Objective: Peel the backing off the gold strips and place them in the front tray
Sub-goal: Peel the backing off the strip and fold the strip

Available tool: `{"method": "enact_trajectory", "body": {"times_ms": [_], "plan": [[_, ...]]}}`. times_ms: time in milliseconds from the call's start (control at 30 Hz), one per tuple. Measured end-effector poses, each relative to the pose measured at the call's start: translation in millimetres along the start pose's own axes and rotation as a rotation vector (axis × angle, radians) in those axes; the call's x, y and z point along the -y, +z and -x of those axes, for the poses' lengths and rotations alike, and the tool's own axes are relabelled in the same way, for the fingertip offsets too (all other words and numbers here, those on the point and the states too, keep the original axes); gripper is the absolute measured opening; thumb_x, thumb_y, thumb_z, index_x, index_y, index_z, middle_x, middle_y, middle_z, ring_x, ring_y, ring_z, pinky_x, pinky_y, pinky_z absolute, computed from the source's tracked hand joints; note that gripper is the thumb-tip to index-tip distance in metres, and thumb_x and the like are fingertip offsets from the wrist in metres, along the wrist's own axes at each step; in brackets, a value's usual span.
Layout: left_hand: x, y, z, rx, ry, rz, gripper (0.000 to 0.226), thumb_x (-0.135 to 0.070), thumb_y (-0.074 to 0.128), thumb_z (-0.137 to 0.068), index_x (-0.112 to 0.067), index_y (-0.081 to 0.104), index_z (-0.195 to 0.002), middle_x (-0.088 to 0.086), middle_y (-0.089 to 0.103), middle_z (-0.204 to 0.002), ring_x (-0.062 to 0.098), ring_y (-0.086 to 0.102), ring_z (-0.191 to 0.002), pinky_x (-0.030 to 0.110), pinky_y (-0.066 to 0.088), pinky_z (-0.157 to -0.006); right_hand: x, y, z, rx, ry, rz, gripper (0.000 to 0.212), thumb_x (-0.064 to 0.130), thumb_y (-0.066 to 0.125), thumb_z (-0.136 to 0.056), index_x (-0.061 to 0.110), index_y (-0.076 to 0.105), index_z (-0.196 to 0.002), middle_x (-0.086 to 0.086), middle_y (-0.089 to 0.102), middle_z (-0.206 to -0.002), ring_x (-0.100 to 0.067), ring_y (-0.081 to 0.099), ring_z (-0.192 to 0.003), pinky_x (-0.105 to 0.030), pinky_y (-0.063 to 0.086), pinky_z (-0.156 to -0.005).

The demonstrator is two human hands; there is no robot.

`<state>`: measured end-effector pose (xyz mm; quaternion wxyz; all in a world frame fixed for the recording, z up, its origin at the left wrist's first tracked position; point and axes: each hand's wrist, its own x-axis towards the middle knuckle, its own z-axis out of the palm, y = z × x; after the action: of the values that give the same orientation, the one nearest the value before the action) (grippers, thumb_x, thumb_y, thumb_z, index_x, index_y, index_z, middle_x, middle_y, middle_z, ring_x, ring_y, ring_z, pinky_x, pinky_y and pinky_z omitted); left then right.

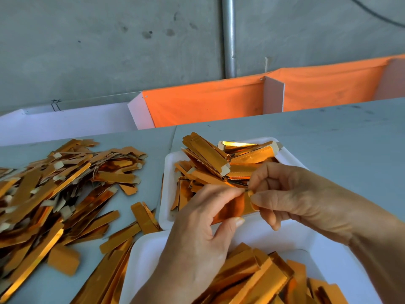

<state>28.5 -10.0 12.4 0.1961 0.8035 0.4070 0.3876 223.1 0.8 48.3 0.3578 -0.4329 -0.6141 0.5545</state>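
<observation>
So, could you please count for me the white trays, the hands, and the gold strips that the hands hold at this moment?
White trays: 2, the near tray and the far tray
Hands: 2, the left hand and the right hand
Gold strip held between both hands: 1
Total: 5

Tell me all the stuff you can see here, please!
Held strip: one, gold, pinched between both hands above the trays.
Loose pile: many strips, gold with tan backs, on the table's left.
Far tray: one, white, mid-table, holds gold strips.
Near tray: one, white, closest edge, holds gold strips.
Table: one, grey-blue.
Cloth bins: orange with white dividers, behind the table.
Pipe: one, grey, on the wall.
Left hand: grips the strip.
Right hand: pinches its end.
</observation>
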Motion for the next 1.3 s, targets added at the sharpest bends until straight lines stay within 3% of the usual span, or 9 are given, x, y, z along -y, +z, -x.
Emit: {"method": "enact_trajectory", "body": {"times_ms": [100, 300, 433, 633, 767, 900, 1000, 1133, 1300], "plan": [[0.0, 0.4, -0.1, 0.005, -0.009, 0.006, 0.043, -0.014, 0.065, -0.087, -0.042, 0.057, -0.119, -0.030, 0.051, -0.116, -0.004, 0.048, -0.116, 0.010, 0.041, -0.091, 0.8, 0.1, 0.9, -0.024, 0.019, 0.007, 0.011, 0.001, 0.066, -0.084, 0.005, 0.058, -0.092, -0.011, 0.060, -0.060, -0.019, 0.056, -0.051, -0.024, 0.048, -0.053], [2.7, -0.2, -0.4, 0.007, -0.021, 0.034, 0.043, -0.014, 0.065, -0.087, -0.043, 0.058, -0.118, -0.029, 0.053, -0.116, -0.004, 0.049, -0.116, 0.005, 0.038, -0.088, 1.2, 0.1, 1.5, -0.032, 0.022, -0.011, 0.012, 0.004, 0.066, -0.084, 0.005, 0.058, -0.093, -0.009, 0.059, -0.060, -0.020, 0.056, -0.053, -0.025, 0.049, -0.053], [4.3, -0.3, -1.2, 0.005, -0.026, 0.046, 0.040, -0.019, 0.065, -0.087, -0.043, 0.058, -0.119, -0.029, 0.054, -0.117, -0.003, 0.049, -0.116, 0.007, 0.038, -0.089, 1.4, -0.2, 1.9, -0.031, 0.007, -0.003, 0.011, -0.005, 0.055, -0.088, 0.004, 0.058, -0.094, -0.009, 0.059, -0.061, -0.019, 0.057, -0.054, -0.024, 0.050, -0.054], [3.4, 2.1, 0.3, -0.021, -0.056, 0.008, 0.043, -0.021, 0.067, -0.085, -0.046, 0.054, -0.118, -0.028, 0.058, -0.113, -0.002, 0.053, -0.112, 0.013, 0.046, -0.090, 1.5, 4.6, 0.0, -0.101, -0.027, 0.144, 0.012, -0.003, 0.055, -0.088, 0.007, 0.057, -0.094, -0.007, 0.062, -0.060, -0.016, 0.061, -0.054, -0.020, 0.050, -0.055], [-1.8, 3.8, 0.2, -0.054, -0.022, -0.105, 0.038, -0.023, 0.066, -0.085, -0.047, 0.049, -0.109, -0.025, 0.058, -0.106, -0.002, 0.053, -0.104, 0.007, 0.041, -0.085, -1.1, 8.2, -3.7, -0.144, -0.080, 0.239, 0.015, -0.004, 0.057, -0.086, 0.009, 0.057, -0.093, -0.002, 0.062, -0.057, -0.014, 0.062, -0.052, -0.019, 0.049, -0.053], [-3.3, 3.3, -0.3, -0.060, 0.022, -0.140, 0.034, -0.019, 0.067, -0.086, -0.042, 0.057, -0.109, -0.024, 0.057, -0.108, -0.001, 0.051, -0.106, 0.011, 0.039, -0.089, 0.1, 2.4, -1.1, -0.082, -0.072, 0.168, 0.016, -0.005, 0.057, -0.084, 0.008, 0.058, -0.093, -0.004, 0.061, -0.059, -0.014, 0.060, -0.052, -0.019, 0.049, -0.054], [-1.9, 2.6, -0.4, -0.075, 0.030, -0.116, 0.033, -0.017, 0.068, -0.085, -0.037, 0.061, -0.110, -0.024, 0.058, -0.109, -0.003, 0.052, -0.107, 0.006, 0.038, -0.087, -1.5, -2.4, 0.5, -0.029, -0.068, 0.090, 0.012, -0.002, 0.059, -0.086, 0.008, 0.060, -0.092, -0.007, 0.062, -0.061, -0.016, 0.061, -0.055, -0.020, 0.050, -0.057], [-1.0, 1.0, -0.5, -0.063, 0.039, -0.042, 0.032, -0.019, 0.069, -0.085, -0.037, 0.062, -0.110, -0.025, 0.059, -0.109, -0.003, 0.054, -0.108, 0.005, 0.039, -0.085, -4.4, -6.9, 0.5, 0.047, -0.071, -0.116, 0.011, 0.017, 0.065, -0.077, 0.010, 0.065, -0.086, -0.009, 0.059, -0.064, -0.018, 0.061, -0.056, -0.023, 0.051, -0.055], [-0.4, 1.4, -0.1, -0.060, 0.061, 0.044, 0.029, -0.023, 0.066, -0.084, -0.033, 0.064, -0.111, -0.023, 0.061, -0.109, -0.001, 0.057, -0.108, 0.007, 0.042, -0.084, -9.6, -10.1, -2.1, 0.070, -0.068, -0.194, 0.014, 0.020, 0.078, -0.073, 0.014, 0.068, -0.081, -0.006, 0.053, -0.063, -0.016, 0.053, -0.049, -0.021, 0.046, -0.048]]}}
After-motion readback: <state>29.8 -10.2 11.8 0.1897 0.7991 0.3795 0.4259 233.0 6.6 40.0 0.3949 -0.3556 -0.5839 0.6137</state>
